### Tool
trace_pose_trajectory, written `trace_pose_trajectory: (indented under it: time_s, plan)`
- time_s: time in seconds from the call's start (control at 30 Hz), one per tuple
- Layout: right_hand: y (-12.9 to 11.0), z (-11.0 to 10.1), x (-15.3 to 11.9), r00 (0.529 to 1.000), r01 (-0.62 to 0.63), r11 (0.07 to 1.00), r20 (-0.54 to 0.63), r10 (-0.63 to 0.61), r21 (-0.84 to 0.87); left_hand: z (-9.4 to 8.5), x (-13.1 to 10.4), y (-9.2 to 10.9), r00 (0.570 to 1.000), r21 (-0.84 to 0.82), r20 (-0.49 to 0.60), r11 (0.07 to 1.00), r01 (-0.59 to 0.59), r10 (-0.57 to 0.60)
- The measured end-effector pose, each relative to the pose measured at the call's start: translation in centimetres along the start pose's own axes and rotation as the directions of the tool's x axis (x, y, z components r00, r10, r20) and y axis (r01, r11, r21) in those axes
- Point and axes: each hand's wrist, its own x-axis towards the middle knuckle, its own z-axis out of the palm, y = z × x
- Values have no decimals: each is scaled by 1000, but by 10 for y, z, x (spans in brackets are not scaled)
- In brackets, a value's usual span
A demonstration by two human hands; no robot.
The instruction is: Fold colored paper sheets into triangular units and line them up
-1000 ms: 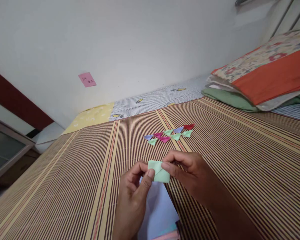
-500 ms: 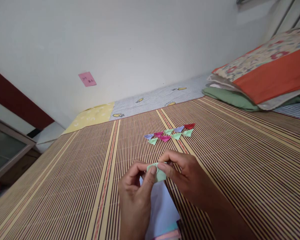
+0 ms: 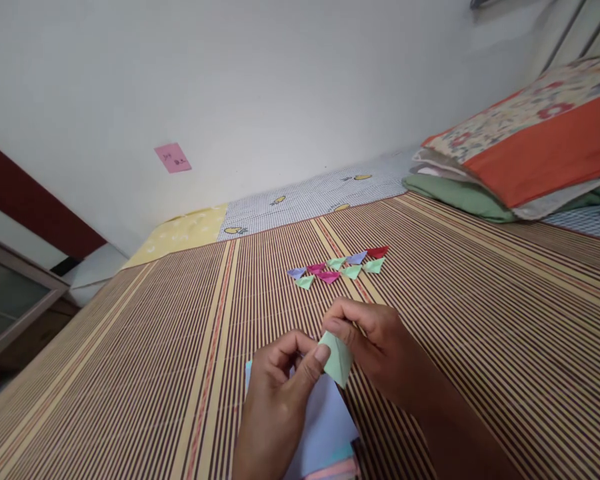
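Observation:
A small folded piece of light green paper [image 3: 338,363] is pinched between both hands above the mat. My left hand [image 3: 285,387] grips its left corner with thumb and forefinger. At its upper edge, the thumb and fingers of my right hand [image 3: 367,340] are closed on it. Below the hands lies a stack of coloured paper [image 3: 325,420], blue on top, partly covered by my left hand. Farther off, folded paper triangles [image 3: 351,272] in green, pink, blue and red sit in two rows.
A striped woven mat [image 3: 145,347] covers the surface up to a patterned sheet [image 3: 300,200] along the wall. Folded bedding with an orange-edged floral cover [image 3: 555,147] lies at the right. A pink note [image 3: 173,158] is stuck to the wall.
The green paper has been turned so one corner points down, and it has shifted slightly right. My left hand has moved a little down and right.

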Motion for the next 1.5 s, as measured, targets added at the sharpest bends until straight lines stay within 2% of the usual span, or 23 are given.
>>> trace_pose_trajectory:
  time_s: [0.07,0.17,0.23,0.3,0.4,0.47,0.5,0.53,0.67,0.73,0.83,0.93,1.0,1.1,1.23,1.3,1.4,1.5]
  plan:
    - [2,-1,0,999,-33,995,13,32,91,1,1,0,1000,-47,3,999,-10,10]
    - [6,1,2,987,-149,953,98,127,264,3,2,-2,986,-46,-143,995,-91,84]
    - [8,4,2,976,-199,936,146,162,292,4,3,-4,973,-66,-205,990,-127,111]
    - [9,5,2,974,-211,940,136,180,270,5,3,-5,969,-91,-226,988,-125,102]
    - [9,5,1,976,-214,934,96,194,286,3,3,-5,992,-127,-116,989,-72,57]
    - [10,3,1,973,-229,910,101,207,346,2,3,-4,999,-137,-16,989,-46,44]
    - [11,3,1,972,-236,894,107,211,381,2,2,-4,999,-144,-2,988,-48,48]
    - [11,3,2,969,-245,877,121,214,414,3,2,-4,998,-156,-20,986,-58,55]
    - [13,8,5,972,-233,838,153,180,493,10,3,-7,975,-238,-214,964,-116,65]
    - [11,9,4,981,-194,873,108,162,447,13,6,-8,969,-266,-238,956,-126,61]
    - [7,5,1,993,-120,960,25,118,254,13,10,-8,966,-287,-255,950,-125,50]
    - [4,-1,-1,993,-100,988,76,92,114,7,10,-6,957,-275,-287,953,-124,42]
    - [4,-3,0,989,-116,987,102,105,110,1,9,-5,964,-252,-261,960,-126,58]
    - [5,-2,1,995,-97,991,42,93,93,-6,9,-6,968,-161,-230,977,-140,101]
    - [3,1,1,997,-59,997,-51,56,-56,-12,12,-7,962,46,-235,990,-130,137]
    - [1,3,0,997,-59,995,-61,54,-86,-13,12,-7,971,3,-217,995,-101,99]
    - [-1,7,-2,996,-42,997,-84,37,-62,-13,11,-5,986,-181,-160,981,-74,45]
    - [-1,11,-1,992,-5,1000,-129,7,15,-10,11,-4,986,-306,-144,944,-124,83]
